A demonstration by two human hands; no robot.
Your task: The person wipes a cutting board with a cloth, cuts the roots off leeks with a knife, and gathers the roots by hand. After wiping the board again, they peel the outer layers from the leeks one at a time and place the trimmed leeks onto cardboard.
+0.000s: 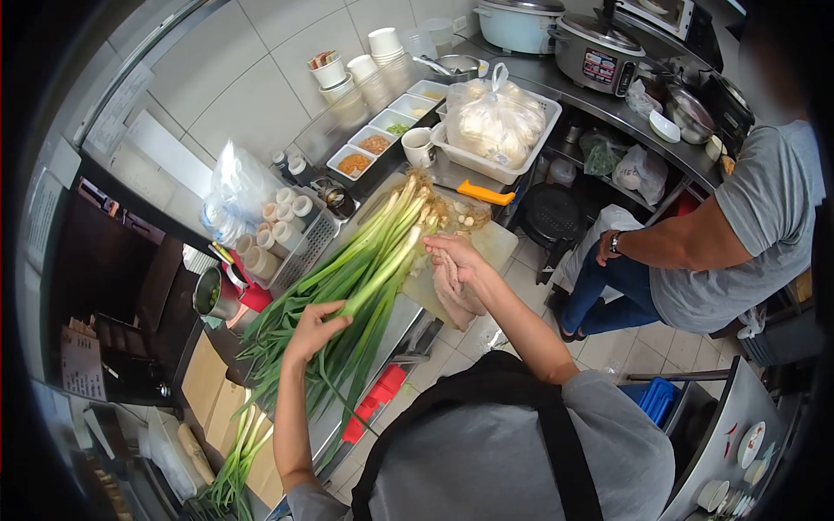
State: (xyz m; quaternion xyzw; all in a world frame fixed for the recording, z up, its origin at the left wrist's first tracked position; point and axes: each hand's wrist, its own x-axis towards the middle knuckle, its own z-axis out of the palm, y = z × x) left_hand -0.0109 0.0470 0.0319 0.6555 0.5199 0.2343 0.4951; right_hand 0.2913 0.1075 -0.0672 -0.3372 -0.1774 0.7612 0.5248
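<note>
- Scallions (373, 260): big bunch lying across board (497, 243) on counter, white ends toward basket, green tips trailing to lower left.
- Left hand (313, 328): fingers curled shut round stalks mid-bunch; fingertips hidden under the stalks.
- Right hand (452, 256): at white root ends, fingers bent and touching them; can't tell if it grips.
- Cloth (456, 300): pale, hangs just under right palm; held or only draped, unclear.
- Board mostly covered by bunch; only right corner shows.
- Knife (485, 193): orange handle only, blade hidden under basket.
- Basket (473, 163): white, holds tied bag (493, 122) of pale round lumps, too blurred to id.
- Trays (352, 163): row of sm. ones w/ orange, green, yellowish fillings; can't id.
- Mug (420, 146): beside trays, inside not visible.
- Metal cup (208, 293): at left, green bits inside.
- Cookers (599, 52): at back, lids on.
- 2nd bundle (230, 464): more greens at bottom left, cut off by frame edge.
- Other person (738, 243): at right, head out of frame.
</note>
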